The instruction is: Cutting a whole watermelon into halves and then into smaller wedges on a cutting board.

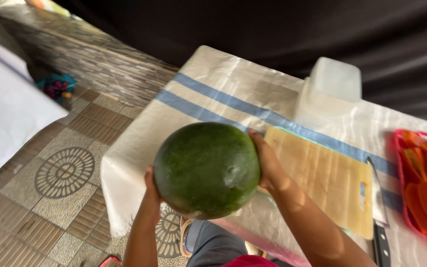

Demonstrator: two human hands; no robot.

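- Dark green, round watermelon (206,169) held up between both hands, above the near corner of the counter (139,143).
- Left hand (151,194) pressed flat against the melon's lower left flank, fingers mostly hidden behind the rind.
- Right hand (266,160) cupped on the right side, a little higher than the left, palm tight to the skin (thumb not clearly visible).
- Hands apart, clamped on the fruit from opposite sides; nearly spherical, so no marked long axis, a pale scar facing the camera at lower right.
- Just right of the right hand: a pale wooden cutting board (324,178) lying on the striped cloth, the right hand nearer to it.
- Beyond the board's far edge from the hands: a knife (379,212), blade along the board's side.
- Further right: a red basket (423,183) of orange utensils.
- Behind the board, away from the hands: a translucent white container (329,91).
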